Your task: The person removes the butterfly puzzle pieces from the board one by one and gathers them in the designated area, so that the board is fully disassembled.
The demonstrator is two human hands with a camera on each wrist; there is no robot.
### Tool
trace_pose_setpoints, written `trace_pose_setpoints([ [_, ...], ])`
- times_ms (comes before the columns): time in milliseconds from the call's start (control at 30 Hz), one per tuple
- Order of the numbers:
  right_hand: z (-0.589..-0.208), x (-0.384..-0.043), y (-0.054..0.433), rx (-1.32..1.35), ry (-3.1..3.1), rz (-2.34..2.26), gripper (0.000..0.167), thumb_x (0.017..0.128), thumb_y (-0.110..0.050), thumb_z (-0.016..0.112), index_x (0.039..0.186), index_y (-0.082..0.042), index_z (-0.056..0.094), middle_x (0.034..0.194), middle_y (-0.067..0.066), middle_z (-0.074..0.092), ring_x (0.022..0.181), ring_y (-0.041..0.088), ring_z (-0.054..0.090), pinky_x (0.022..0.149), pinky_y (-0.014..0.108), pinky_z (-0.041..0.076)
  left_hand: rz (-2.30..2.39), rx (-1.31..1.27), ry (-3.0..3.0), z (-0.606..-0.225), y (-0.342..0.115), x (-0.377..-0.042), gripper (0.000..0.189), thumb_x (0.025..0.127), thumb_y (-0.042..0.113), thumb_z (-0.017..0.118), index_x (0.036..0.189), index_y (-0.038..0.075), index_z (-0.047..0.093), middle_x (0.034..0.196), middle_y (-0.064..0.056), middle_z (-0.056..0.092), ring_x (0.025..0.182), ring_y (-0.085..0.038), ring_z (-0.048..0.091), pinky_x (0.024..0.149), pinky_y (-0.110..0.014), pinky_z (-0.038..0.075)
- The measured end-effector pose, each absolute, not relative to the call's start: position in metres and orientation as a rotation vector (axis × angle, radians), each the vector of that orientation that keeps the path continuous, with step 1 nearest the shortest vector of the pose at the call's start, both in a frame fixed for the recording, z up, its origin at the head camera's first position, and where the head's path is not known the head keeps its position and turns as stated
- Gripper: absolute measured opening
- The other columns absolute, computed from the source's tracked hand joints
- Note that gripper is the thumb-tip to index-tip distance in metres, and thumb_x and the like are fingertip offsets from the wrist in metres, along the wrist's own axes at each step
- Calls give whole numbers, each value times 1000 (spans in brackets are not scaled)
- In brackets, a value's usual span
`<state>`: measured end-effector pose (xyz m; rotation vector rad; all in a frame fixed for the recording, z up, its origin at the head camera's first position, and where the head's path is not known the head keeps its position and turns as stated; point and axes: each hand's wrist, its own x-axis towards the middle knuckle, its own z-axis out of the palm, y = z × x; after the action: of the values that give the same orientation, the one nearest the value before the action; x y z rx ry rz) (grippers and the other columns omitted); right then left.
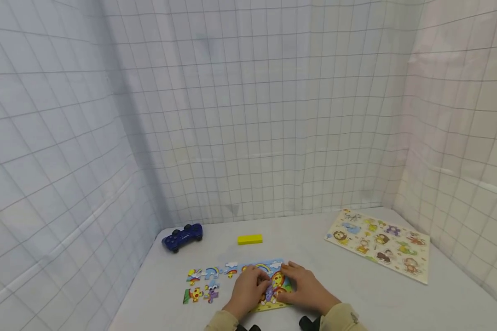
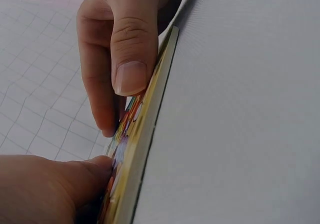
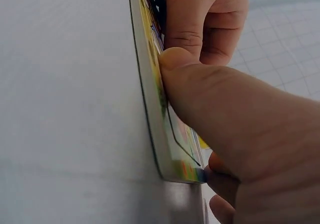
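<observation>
A colourful cartoon jigsaw puzzle [image 1: 263,307] in a shallow tray lies on the table under both hands. The left hand [image 1: 247,288] rests over its middle, fingers bent and thumb close to the forefinger. In the left wrist view the left thumb [image 2: 95,171] meets the picture surface; what lies under its fingertips is hidden. At the puzzle's right side is the right hand [image 1: 306,286]. Its thumb [image 3: 182,69] lies on the picture, and its fingers [image 3: 220,176] bend at the tray's edge. Loose jigsaw pieces [image 1: 194,294] lie left of the tray.
A blue game controller [image 1: 183,237] sits at the back left. Behind the puzzle lies a yellow block [image 1: 250,239]. A wooden animal board [image 1: 381,243] is at the right. Grid-patterned cloth [image 1: 248,115] walls in the white table on three sides.
</observation>
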<state>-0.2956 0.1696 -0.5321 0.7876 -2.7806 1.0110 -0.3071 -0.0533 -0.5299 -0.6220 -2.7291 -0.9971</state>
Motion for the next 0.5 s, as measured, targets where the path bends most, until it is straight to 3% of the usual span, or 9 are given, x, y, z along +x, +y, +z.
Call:
trace_pose_setpoints([
  [500, -533, -298, 170, 751, -2812, 1055, 76, 86, -53, 80, 138, -1, 62, 149, 18, 55, 143, 49, 41, 108, 74, 33, -1006, -655, -2701, -533, -52, -310, 7, 92, 20, 78, 89, 17, 72, 86, 8, 53, 72, -2, 45, 64, -25, 41],
])
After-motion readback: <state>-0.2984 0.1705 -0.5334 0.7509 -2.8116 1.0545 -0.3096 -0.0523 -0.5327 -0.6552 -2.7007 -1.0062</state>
